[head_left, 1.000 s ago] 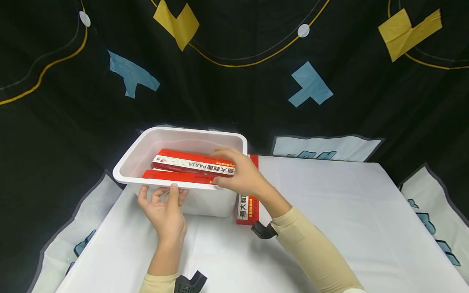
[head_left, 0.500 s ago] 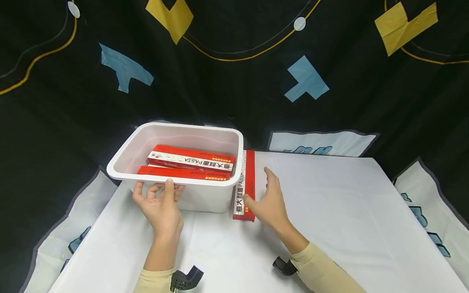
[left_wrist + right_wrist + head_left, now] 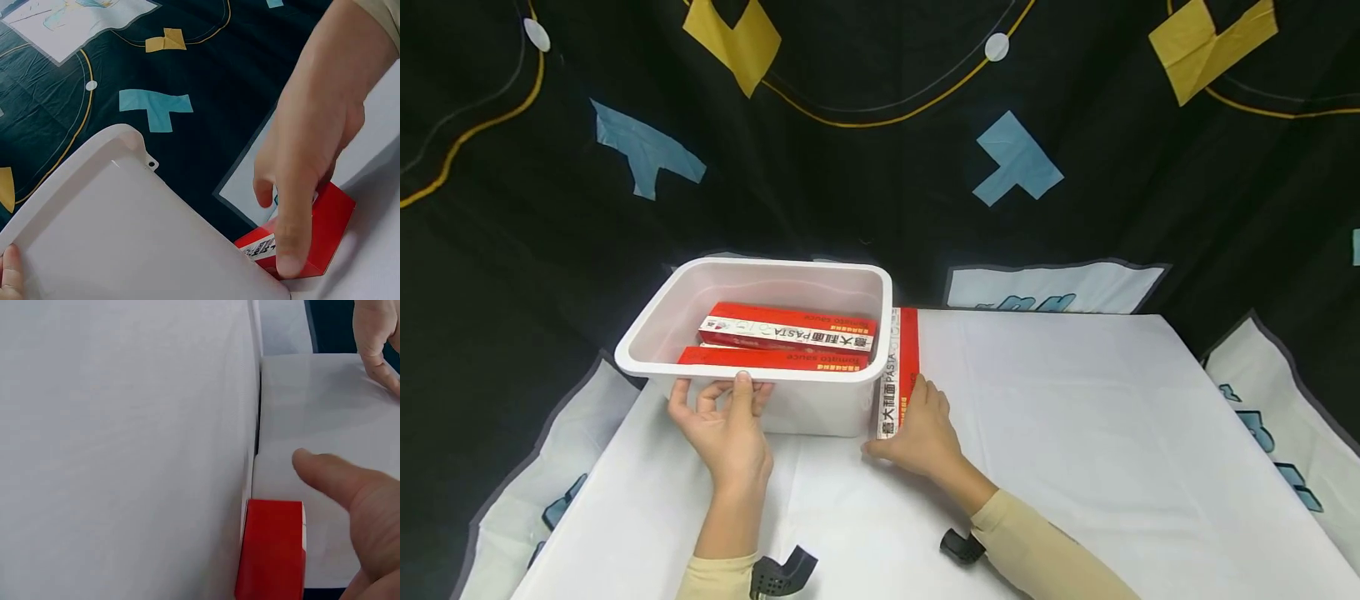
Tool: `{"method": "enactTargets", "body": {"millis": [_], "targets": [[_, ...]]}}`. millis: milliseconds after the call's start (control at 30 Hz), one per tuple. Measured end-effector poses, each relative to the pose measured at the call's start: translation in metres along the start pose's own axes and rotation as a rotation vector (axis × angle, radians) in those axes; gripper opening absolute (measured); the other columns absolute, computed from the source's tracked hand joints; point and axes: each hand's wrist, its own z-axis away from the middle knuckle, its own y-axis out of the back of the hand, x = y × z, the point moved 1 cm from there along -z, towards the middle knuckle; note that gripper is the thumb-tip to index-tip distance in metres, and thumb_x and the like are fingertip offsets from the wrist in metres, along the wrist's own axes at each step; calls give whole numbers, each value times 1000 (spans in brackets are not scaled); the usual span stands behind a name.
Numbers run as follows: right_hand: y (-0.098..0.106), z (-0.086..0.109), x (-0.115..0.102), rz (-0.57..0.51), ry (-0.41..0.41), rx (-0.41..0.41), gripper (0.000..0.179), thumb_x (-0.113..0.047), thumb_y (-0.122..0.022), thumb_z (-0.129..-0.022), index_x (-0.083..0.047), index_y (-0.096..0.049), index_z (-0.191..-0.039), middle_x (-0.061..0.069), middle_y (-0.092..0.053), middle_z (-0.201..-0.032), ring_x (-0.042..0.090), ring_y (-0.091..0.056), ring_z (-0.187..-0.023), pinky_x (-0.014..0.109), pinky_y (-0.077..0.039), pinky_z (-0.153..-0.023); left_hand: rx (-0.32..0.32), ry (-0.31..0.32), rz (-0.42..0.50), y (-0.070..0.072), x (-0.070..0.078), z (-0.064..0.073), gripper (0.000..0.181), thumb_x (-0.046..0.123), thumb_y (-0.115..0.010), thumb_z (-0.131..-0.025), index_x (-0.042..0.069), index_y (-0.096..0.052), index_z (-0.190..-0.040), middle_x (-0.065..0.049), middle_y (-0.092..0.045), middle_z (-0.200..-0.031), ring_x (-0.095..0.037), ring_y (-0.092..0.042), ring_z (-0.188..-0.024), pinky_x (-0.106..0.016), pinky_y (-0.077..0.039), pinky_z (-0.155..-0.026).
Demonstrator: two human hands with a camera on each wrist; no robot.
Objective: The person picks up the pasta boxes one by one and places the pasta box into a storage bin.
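A white plastic bin [image 3: 827, 404] stands at the left of the table with two red-and-white pasta boxes inside: an upper box [image 3: 790, 325] and a nearer box [image 3: 775, 359], partly hidden by the rim. My left hand [image 3: 730, 433] grips the bin's front rim, thumb on top and fingers below. Along the bin's right side lies another pasta box [image 3: 910, 346]. My right hand [image 3: 925, 429] is at that box's near end, thumb stretched out and fingers spread past its right edge. In the right wrist view a gap shows between the thumb and the red box [image 3: 272, 550].
The white-covered table [image 3: 1075, 450] extends to the right. A black curtain [image 3: 865, 192] with blue and yellow tape marks hangs behind it. Each wrist wears a black device, such as the left one [image 3: 782, 575].
My right hand has left the nearer box in the bin, moved right and down, and come to the near end of the box outside. My left hand has stayed on the rim.
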Motion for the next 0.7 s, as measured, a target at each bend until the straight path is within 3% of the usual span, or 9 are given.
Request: {"method": "enactTargets", "body": {"millis": [133, 300, 367, 500, 700], "targets": [[-6, -4, 0, 62, -9, -4, 138, -62, -89, -45, 5, -23, -146, 20, -42, -132, 34, -38, -121, 46, -54, -91, 0, -9, 20, 1, -1, 0, 77, 1, -68, -90, 22, -17, -143, -17, -45, -123, -35, -64, -98, -42, -60, -86], [-4, -5, 5, 68, -2, 27, 112, -47, -88, -50, 3, -35, -136, 9, -50, -104, 28, -44, -103, 36, -54, -69, -9, -22, 29, 0, -1, 0, 77, 0, -68, -89, 21, -17, -144, -19, -45, -122, -35, -65, -96, -42, -60, -85], [-2, -4, 9, 75, -7, 32, 105, -40, -86, -53, 3, -36, -135, 9, -50, -103, 28, -44, -103, 35, -53, -66, -12, -23, 29, -1, 0, 0, 77, 1, -68, -89, 21, -17, -144, -19, -45, -122, -36, -64, -97, -42, -60, -85], [7, -3, 18, 73, -25, 39, 103, -33, -84, -56, 2, -34, -139, 11, -51, -109, 29, -45, -106, 40, -55, -71, -16, -25, 37, -3, 1, -1, 77, 0, -68, -89, 20, -17, -143, -19, -45, -122, -37, -64, -98, -42, -60, -85], [19, 2, 40, -75, -69, 25, 104, -26, -84, -59, -5, -33, -147, 7, -56, -117, 21, -53, -97, 37, -55, -77, -10, -20, 44, 0, 0, 0, 76, -1, -68, -89, 19, -18, -143, -18, -45, -122, -35, -65, -99, -43, -60, -85]]}}
